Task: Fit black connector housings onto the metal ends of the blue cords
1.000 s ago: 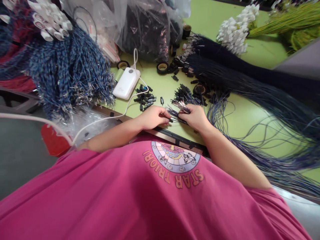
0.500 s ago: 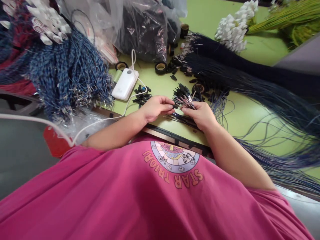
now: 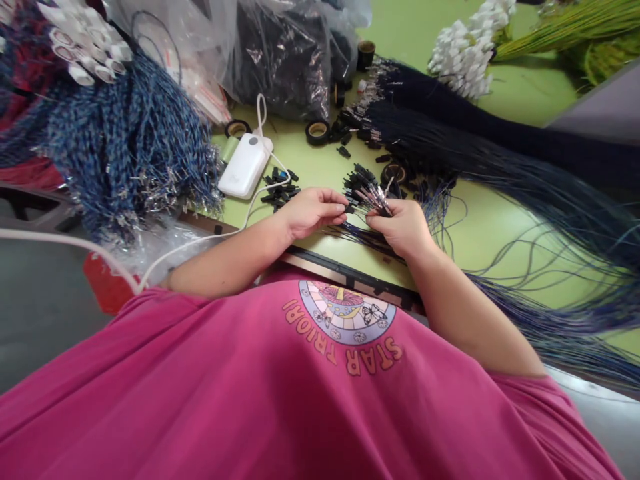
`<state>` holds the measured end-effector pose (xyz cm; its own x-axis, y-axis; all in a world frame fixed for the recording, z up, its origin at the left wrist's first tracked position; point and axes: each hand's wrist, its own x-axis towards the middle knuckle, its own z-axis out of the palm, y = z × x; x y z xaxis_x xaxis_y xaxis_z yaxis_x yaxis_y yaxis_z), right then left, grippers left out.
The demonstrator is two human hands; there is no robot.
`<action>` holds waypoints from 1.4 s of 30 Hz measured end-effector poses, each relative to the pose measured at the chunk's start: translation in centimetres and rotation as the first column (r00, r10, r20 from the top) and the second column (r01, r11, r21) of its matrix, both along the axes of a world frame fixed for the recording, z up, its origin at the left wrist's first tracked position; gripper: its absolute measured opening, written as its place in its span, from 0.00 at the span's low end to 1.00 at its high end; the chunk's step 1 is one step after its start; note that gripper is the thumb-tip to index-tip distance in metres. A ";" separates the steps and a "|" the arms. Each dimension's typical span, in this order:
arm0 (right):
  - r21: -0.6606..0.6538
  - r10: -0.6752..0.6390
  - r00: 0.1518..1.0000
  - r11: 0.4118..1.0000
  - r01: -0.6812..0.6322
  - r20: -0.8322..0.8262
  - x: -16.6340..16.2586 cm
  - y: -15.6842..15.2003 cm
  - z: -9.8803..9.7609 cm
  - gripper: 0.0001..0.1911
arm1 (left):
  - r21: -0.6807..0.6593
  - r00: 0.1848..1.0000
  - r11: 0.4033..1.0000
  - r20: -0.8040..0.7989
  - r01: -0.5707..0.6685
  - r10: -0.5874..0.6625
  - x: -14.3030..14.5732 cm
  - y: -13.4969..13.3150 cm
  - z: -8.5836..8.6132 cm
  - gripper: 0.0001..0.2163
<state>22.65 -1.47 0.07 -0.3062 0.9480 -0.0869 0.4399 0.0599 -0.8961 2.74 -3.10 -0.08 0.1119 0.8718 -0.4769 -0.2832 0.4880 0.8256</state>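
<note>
Plainly gripped between the thumb and fingers of the right hand [image 3: 403, 227] is a bunch of metal-tipped wires [image 3: 376, 200], over the green table [image 3: 505, 210] near its front edge. Just beside the tips, the left hand [image 3: 316, 212] pinches a small black connector [image 3: 350, 209]; whether it touches a wire is too small to tell. Behind the tips lies a heap of black connectors [image 3: 360, 179]; a smaller heap [image 3: 279, 191] sits between the left hand and a white power bank [image 3: 245, 165].
</note>
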 end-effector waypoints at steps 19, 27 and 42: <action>0.014 0.027 1.000 1.000 -0.026 -0.004 -0.3 -0.2 -0.4 0.07 | -0.024 0.997 0.999 -0.063 0.036 -0.038 1.4 0.2 -0.3 0.07; 0.065 -0.045 0.999 0.997 0.044 0.016 -0.2 0.0 -0.5 0.09 | 0.186 0.898 0.958 -0.423 0.219 -0.124 0.1 2.1 0.7 0.04; -0.315 0.005 0.993 0.948 -0.043 -0.121 -0.9 -0.3 0.3 0.06 | 0.018 0.040 0.593 -0.999 0.805 -0.023 -5.2 4.8 0.7 0.15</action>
<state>21.80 -1.80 0.35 -0.3544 0.8697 -0.3435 0.3331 -0.2258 -0.9155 -2.50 1.75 0.61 0.4233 0.8985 -0.1159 0.8706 -0.3681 0.3265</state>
